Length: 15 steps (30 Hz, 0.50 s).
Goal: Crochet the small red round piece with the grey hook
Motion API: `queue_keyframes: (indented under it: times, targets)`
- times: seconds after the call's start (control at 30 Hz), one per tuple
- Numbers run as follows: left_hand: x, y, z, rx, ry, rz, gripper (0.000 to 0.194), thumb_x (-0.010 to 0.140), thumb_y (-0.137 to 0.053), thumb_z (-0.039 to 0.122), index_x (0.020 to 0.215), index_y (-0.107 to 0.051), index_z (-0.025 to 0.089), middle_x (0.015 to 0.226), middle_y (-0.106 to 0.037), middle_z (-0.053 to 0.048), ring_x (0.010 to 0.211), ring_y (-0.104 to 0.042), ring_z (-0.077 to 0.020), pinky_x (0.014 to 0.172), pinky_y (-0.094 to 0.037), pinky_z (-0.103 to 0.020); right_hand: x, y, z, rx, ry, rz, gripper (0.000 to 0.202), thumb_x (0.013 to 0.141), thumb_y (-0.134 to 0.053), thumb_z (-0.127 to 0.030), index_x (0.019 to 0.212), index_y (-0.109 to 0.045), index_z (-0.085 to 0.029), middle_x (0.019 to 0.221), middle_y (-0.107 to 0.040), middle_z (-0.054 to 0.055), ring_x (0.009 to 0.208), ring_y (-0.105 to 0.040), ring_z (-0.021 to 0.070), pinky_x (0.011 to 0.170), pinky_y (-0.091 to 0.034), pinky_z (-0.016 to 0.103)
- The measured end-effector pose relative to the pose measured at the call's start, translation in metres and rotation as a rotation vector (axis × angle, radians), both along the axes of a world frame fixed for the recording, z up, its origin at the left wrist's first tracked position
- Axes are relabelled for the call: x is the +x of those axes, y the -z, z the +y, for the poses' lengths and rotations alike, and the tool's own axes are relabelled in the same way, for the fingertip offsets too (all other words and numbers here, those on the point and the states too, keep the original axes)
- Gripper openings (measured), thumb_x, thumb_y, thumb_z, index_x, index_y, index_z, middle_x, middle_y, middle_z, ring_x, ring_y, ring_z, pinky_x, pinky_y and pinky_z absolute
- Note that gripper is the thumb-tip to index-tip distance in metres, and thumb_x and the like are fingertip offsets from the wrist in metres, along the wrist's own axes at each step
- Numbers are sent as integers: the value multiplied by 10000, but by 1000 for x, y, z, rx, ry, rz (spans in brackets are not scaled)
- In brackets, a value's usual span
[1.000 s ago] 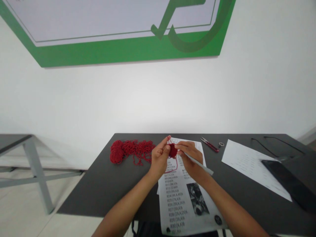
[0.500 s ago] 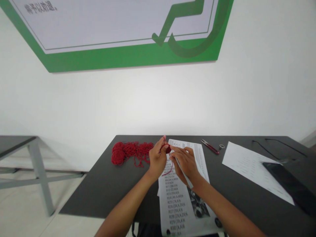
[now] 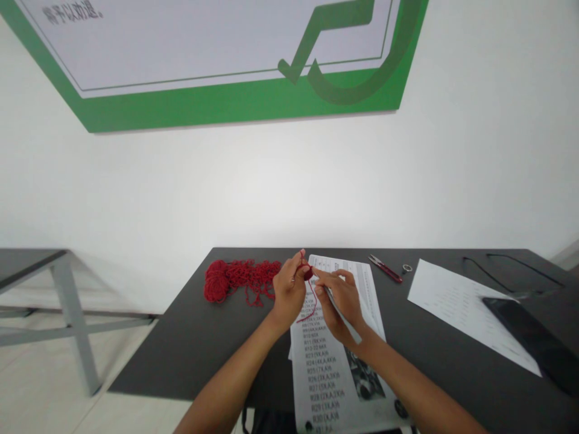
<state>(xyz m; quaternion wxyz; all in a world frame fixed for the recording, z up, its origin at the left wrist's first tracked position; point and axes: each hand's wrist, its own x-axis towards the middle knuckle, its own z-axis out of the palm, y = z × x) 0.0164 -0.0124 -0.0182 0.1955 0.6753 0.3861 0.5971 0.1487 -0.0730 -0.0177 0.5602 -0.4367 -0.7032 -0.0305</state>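
Observation:
Between my hands is a small dark red crochet piece [image 3: 308,273], with a loose yarn tail [image 3: 313,307] hanging over the printed sheet. My left hand [image 3: 289,289] is closed on the piece, and a strand of red yarn runs up around its raised index finger. My right hand [image 3: 340,301] grips a crochet hook [image 3: 344,316] with a pale, flat handle; its tip meets the piece, though the exact contact is too small to make out. To the left of my left hand lies a tangled skein of red yarn [image 3: 244,277].
Beneath my hands is a printed pattern sheet [image 3: 321,374] on the dark table [image 3: 190,349]. Right of it lie red-handled thread snips [image 3: 385,269], a small metal ring [image 3: 407,268], a white paper [image 3: 452,307], a black phone [image 3: 529,337] and eyeglasses [image 3: 493,274].
My right hand and the hook have shifted slightly, turning a little at the wrist. My left hand and the crochet piece stay nearly in place.

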Motion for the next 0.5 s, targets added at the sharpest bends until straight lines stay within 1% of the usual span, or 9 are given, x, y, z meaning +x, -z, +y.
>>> queue_keyframes:
  times: [0.07,0.13,0.2,0.27,0.33,0.37,0.4,0.43,0.5]
  targets:
    - [-2,1,1,99,-19,81,300,951,-550,213,1198,-716,173,844,-713,-26,747,-671,-141,729,-568,-247,-1,1,0,28,4,-15,255,1006,-490,-254,1212,-641,-251,988,-791,37,849,-715,215,939,-482,466]
    - [-4,1,2,166,-35,138,292,967,-535,204,1206,-703,185,833,-697,-21,753,-660,-140,747,-567,-251,-1,2,-1,0,17,34,257,1018,-473,-289,1205,-646,-259,944,-785,34,844,-711,224,918,-505,463]
    - [-4,1,3,195,-43,168,287,979,-523,190,1213,-689,186,837,-688,-18,754,-653,-138,751,-566,-250,-2,3,0,-45,35,91,266,1027,-456,-331,1194,-654,-269,893,-776,30,847,-710,231,885,-531,456]
    - [-5,2,4,216,-40,185,279,981,-523,176,1210,-682,185,843,-685,-17,762,-651,-137,755,-565,-251,-2,7,2,-56,55,102,253,1028,-459,-334,1176,-656,-275,900,-781,30,877,-721,233,900,-539,460]
    - [-5,3,6,239,-34,188,277,981,-522,169,1209,-679,179,843,-686,-16,768,-652,-138,754,-565,-252,-4,13,6,-10,57,43,211,1022,-478,-281,1140,-653,-271,970,-799,37,933,-740,228,981,-513,487]
    - [-5,3,7,245,-32,186,277,982,-521,169,1209,-679,179,844,-687,-16,769,-653,-139,752,-566,-252,-4,16,9,48,48,-6,181,1013,-492,-244,1082,-657,-266,1028,-802,42,950,-749,224,1019,-491,504]
    - [-5,3,7,243,-31,183,276,982,-519,171,1207,-680,181,842,-686,-14,767,-654,-138,748,-567,-252,-5,18,11,75,23,-61,166,1003,-499,-202,1035,-653,-253,1150,-783,59,1039,-742,228,1063,-462,519]
    - [-5,3,8,230,-33,179,274,983,-519,174,1204,-681,184,842,-685,-12,763,-656,-137,743,-569,-251,-5,20,12,94,13,-84,160,995,-503,-176,1015,-647,-242,1205,-768,68,1078,-736,228,1087,-444,525]
    - [-5,2,8,187,-41,173,263,982,-524,178,1187,-688,186,839,-682,-9,750,-659,-134,731,-572,-248,-6,22,12,89,4,-71,161,995,-505,-173,1038,-647,-235,1229,-760,72,1103,-730,225,1101,-441,519]
